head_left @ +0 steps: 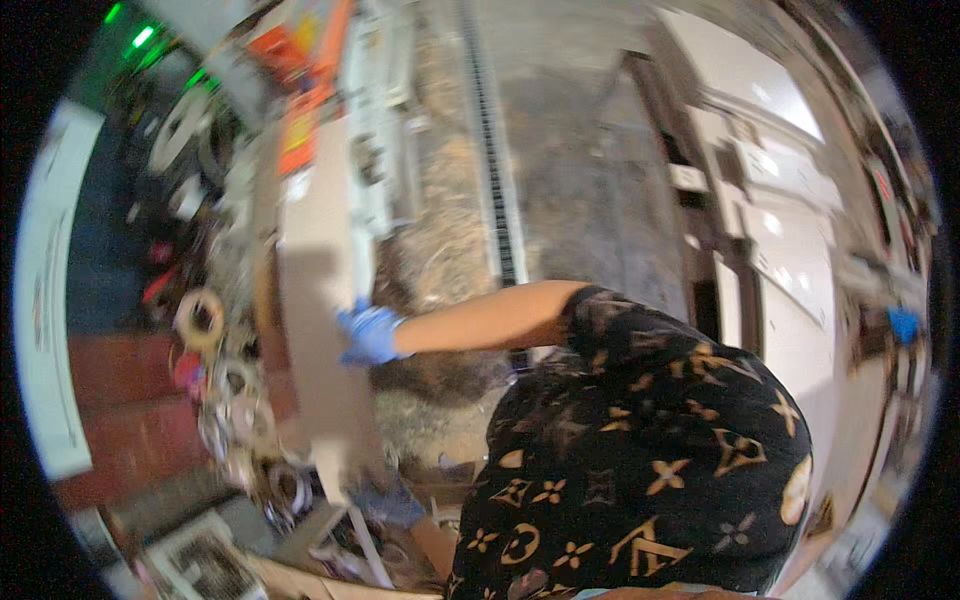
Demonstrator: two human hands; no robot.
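Your right hand (370, 335), in a blue glove, was at the near edge of a long, pale panel (318, 220), about midway along it. Its fingers looked slightly apart and seemed to touch the board, but blur left it impossible to tell whether they were clamped on it. Your left hand (392, 503), in a darker glove, was low in the view, close to the panel's lower end; whether it was closed on anything could not be told.

The panel lay lengthwise before you, its upper end near an orange fixture (298, 135). The step in hand appeared to be handling or steadying this 1 board with your 2 hands. The next move seemed to call for a sure hold at both places and level support, since a piece so long could swing or tip.

Beyond the panel, to the left, stood a cluttered row with a tan roll (200, 318) and dark red boxes (135, 400). Behind your arm, a dark slotted strip (488, 150) crossed the stained floor (570, 130). Farther right were stacked white panels (795, 255).
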